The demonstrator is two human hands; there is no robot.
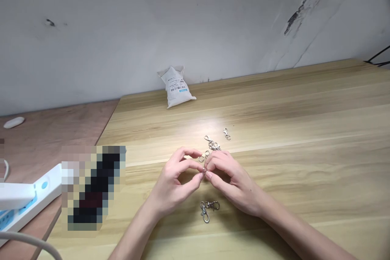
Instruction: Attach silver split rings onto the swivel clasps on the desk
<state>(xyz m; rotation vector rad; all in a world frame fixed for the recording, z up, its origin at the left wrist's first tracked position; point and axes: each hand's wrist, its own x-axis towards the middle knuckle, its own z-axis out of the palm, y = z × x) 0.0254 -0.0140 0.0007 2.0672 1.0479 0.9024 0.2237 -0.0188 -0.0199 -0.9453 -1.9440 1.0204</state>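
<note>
Silver metal bit pinched between both hands

Small metal piece, probably a ring, hard to make out behind the fingertips. Clock centred on it, 12 pointing at the wall. Left hand comes in from 8–9 o'clock: thumb and one finger pinching the piece, upper finger lifted clear, roughly toward 12. Right hand at 3–4 o'clock: thumb and forefinger tips nipping the same piece, other fingers curled, partly hidden. Fingertips of both hands meet there, above the wooden table.

Handling, my guess: very light, stiff, smooth, a bit slippery; unlikely to break, easy to drop. Best held by the edge, thumb against fingertip, one hand steadying each side. If it's a split ring, expect it to spring back.

Around it: two loose rings near, about 12, just past the fingertips. Clasp pile between 12 and 1, partly behind the right hand. Single clasp with ring, 1 o'clock, farther out. Clasp pair at 6, on the wearer's side, one against the other. White package toward 11, by the wall.
</note>
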